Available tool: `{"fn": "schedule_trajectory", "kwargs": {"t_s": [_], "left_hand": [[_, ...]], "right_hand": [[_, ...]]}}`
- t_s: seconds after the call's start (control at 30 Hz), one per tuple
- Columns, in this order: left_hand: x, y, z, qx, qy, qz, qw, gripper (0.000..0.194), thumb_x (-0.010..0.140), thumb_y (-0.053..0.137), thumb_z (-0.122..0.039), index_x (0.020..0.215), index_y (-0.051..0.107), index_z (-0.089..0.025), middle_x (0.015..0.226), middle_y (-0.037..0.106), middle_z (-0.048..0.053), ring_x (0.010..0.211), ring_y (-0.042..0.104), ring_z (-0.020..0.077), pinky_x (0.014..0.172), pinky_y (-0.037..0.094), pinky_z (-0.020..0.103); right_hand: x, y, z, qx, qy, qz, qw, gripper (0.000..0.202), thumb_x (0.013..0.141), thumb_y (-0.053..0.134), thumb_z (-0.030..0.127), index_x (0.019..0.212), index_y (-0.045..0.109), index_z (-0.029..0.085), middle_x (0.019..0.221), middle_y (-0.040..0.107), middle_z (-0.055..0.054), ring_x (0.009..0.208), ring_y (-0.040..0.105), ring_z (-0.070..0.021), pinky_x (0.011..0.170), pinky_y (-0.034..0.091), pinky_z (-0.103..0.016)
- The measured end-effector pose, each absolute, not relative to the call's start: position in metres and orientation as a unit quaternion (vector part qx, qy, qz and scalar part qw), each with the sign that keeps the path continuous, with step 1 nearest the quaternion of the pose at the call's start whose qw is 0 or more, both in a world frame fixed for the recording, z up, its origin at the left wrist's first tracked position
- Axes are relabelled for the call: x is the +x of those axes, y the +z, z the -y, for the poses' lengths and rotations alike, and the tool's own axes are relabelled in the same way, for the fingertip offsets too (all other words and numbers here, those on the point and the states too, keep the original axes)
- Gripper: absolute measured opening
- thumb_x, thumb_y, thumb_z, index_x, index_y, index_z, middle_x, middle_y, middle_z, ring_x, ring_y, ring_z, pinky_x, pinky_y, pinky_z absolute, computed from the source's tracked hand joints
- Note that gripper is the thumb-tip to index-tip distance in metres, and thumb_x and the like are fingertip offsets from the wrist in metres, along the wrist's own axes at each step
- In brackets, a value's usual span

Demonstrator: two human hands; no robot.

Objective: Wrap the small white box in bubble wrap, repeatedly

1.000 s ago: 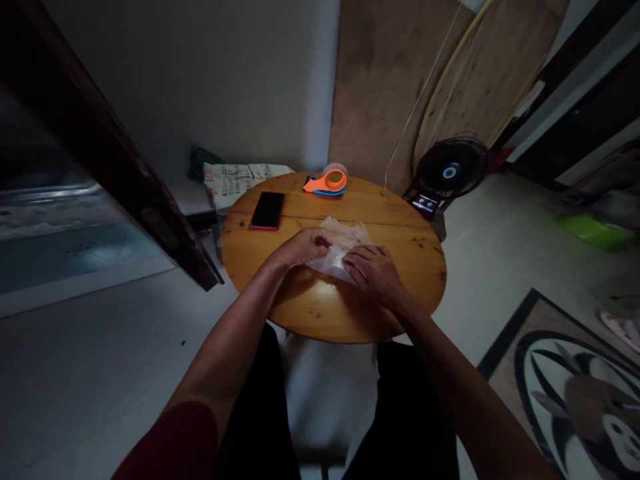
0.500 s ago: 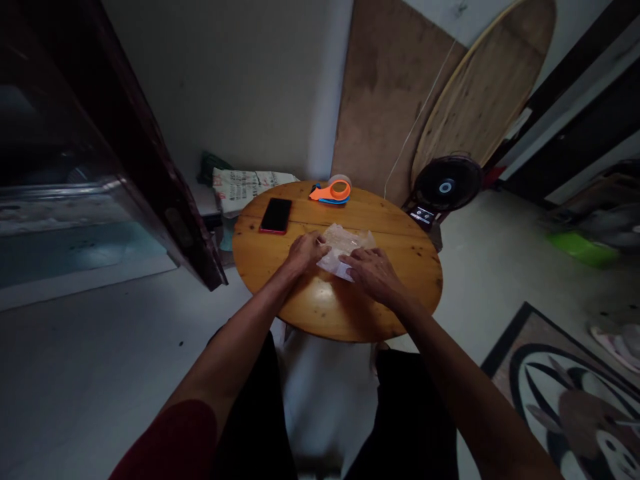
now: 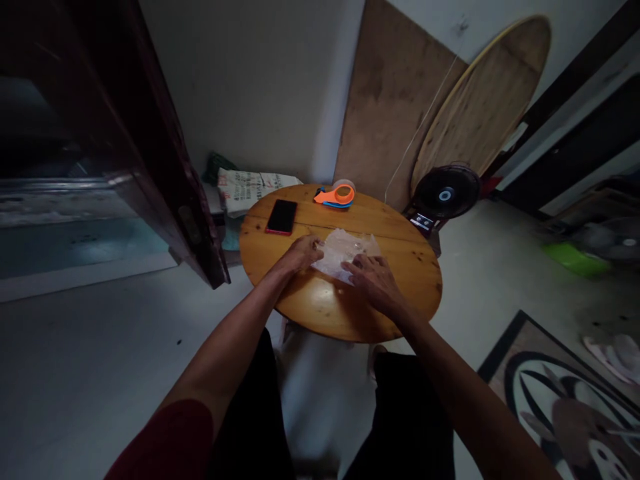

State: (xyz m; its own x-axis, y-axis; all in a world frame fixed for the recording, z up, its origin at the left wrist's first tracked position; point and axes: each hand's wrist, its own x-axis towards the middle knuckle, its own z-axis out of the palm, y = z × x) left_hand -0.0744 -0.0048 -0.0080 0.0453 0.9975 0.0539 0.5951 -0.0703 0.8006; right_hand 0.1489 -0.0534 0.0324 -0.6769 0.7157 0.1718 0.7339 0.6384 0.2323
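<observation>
A crinkled, see-through plastic wrapper [image 3: 336, 252] lies on the round wooden table [image 3: 320, 313]. My left hand [image 3: 303, 252] has its fingers closed on the wrapper's left edge. At the wrapper's right side, my right hand [image 3: 373, 277] pinches its near right part between thumb and fingers. Whether anything lies inside the wrapper cannot be made out.
An orange and blue tape dispenser [image 3: 336, 195] is at the table's far edge. A dark phone with a red edge [image 3: 282, 217] lies left of it. Behind the table's right edge is a round black fan [image 3: 447, 193]. A printed sack [image 3: 247, 190] sits behind the left edge.
The wrapper is spread wider and flatter between my hands. My left hand has shifted slightly left relative to the table, along with the wrapper's left edge. The camera view has moved slightly.
</observation>
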Motion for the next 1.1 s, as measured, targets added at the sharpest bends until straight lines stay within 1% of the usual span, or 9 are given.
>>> {"fn": "schedule_trajectory", "kwargs": {"t_s": [0.1, 0.27, 0.4, 0.47, 0.57, 0.7, 0.83, 1.0, 1.1], "left_hand": [[-0.073, -0.002, 0.011, 0.664, 0.270, -0.642, 0.272, 0.039, 0.074, 0.062, -0.024, 0.112, 0.064, -0.017, 0.085, 0.067, 0.002, 0.070, 0.058, 0.0136, 0.061, 0.042, 0.022], [-0.074, 0.015, 0.022, 0.658, 0.198, -0.693, 0.216, 0.052, 0.077, 0.063, -0.049, 0.117, 0.062, -0.016, 0.115, 0.068, 0.014, 0.102, 0.064, 0.0263, 0.080, 0.046, 0.030], [-0.074, 0.022, 0.023, 0.657, 0.149, -0.709, 0.207, 0.052, 0.077, 0.062, -0.051, 0.112, 0.065, -0.014, 0.119, 0.067, 0.018, 0.108, 0.063, 0.0301, 0.081, 0.047, 0.031], [-0.074, 0.021, 0.021, 0.661, 0.141, -0.704, 0.219, 0.047, 0.076, 0.063, -0.050, 0.106, 0.068, -0.014, 0.109, 0.071, 0.018, 0.100, 0.067, 0.0284, 0.075, 0.047, 0.029], [-0.071, 0.016, 0.016, 0.655, 0.149, -0.682, 0.288, 0.039, 0.077, 0.063, -0.045, 0.099, 0.069, -0.014, 0.076, 0.073, 0.009, 0.069, 0.068, 0.0202, 0.059, 0.043, 0.025], [-0.064, 0.007, 0.011, 0.622, 0.194, -0.661, 0.373, 0.025, 0.076, 0.065, -0.030, 0.093, 0.068, -0.013, 0.046, 0.055, -0.002, 0.043, 0.053, 0.0119, 0.046, 0.034, 0.020], [-0.058, 0.011, 0.015, 0.591, 0.246, -0.644, 0.419, 0.013, 0.078, 0.062, -0.022, 0.086, 0.065, -0.013, 0.042, 0.048, -0.006, 0.036, 0.042, 0.0080, 0.043, 0.030, 0.018], [-0.049, 0.023, 0.025, 0.552, 0.301, -0.622, 0.467, 0.008, 0.081, 0.058, -0.021, 0.077, 0.060, -0.014, 0.048, 0.052, -0.005, 0.037, 0.044, 0.0065, 0.042, 0.032, 0.017], [-0.040, 0.023, 0.029, 0.518, 0.352, -0.573, 0.528, 0.007, 0.081, 0.057, -0.017, 0.074, 0.056, -0.015, 0.053, 0.055, -0.004, 0.039, 0.047, 0.0055, 0.043, 0.036, 0.016]], "right_hand": [[0.149, 0.031, 0.053, -0.403, -0.144, 0.903, 0.030, 0.035, 0.094, 0.050, 0.024, 0.128, 0.058, 0.027, 0.119, 0.060, -0.011, 0.104, 0.055, -0.0233, 0.093, 0.029, -0.038], [0.146, 0.034, 0.054, -0.406, -0.145, 0.902, 0.008, 0.035, 0.094, 0.047, 0.022, 0.127, 0.058, 0.027, 0.117, 0.061, -0.010, 0.102, 0.056, -0.0233, 0.094, 0.028, -0.039], [0.141, 0.040, 0.056, -0.408, -0.152, 0.900, -0.012, 0.034, 0.094, 0.046, 0.021, 0.126, 0.059, 0.026, 0.112, 0.062, -0.010, 0.100, 0.056, -0.0240, 0.094, 0.027, -0.039], [0.139, 0.042, 0.057, -0.407, -0.155, 0.900, -0.018, 0.033, 0.094, 0.047, 0.021, 0.124, 0.060, 0.026, 0.110, 0.063, -0.011, 0.100, 0.056, -0.0244, 0.093, 0.027, -0.040], [0.137, 0.045, 0.058, -0.406, -0.157, 0.900, -0.026, 0.032, 0.094, 0.046, 0.020, 0.123, 0.060, 0.026, 0.110, 0.063, -0.011, 0.098, 0.057, -0.0244, 0.094, 0.027, -0.040], [0.136, 0.049, 0.058, -0.404, -0.159, 0.900, -0.040, 0.033, 0.094, 0.044, 0.021, 0.122, 0.061, 0.026, 0.110, 0.063, -0.012, 0.097, 0.058, -0.0250, 0.094, 0.027, -0.041], [0.133, 0.052, 0.056, -0.404, -0.154, 0.900, -0.055, 0.032, 0.094, 0.045, 0.023, 0.122, 0.062, 0.025, 0.109, 0.064, -0.012, 0.098, 0.058, -0.0254, 0.094, 0.026, -0.041], [0.132, 0.052, 0.055, -0.400, -0.152, 0.903, -0.049, 0.032, 0.095, 0.045, 0.028, 0.121, 0.063, 0.025, 0.107, 0.063, -0.013, 0.096, 0.058, -0.0254, 0.093, 0.027, -0.041], [0.134, 0.050, 0.056, -0.398, -0.156, 0.903, -0.041, 0.033, 0.095, 0.044, 0.024, 0.123, 0.062, 0.026, 0.107, 0.063, -0.012, 0.096, 0.058, -0.0247, 0.094, 0.027, -0.041]]}}
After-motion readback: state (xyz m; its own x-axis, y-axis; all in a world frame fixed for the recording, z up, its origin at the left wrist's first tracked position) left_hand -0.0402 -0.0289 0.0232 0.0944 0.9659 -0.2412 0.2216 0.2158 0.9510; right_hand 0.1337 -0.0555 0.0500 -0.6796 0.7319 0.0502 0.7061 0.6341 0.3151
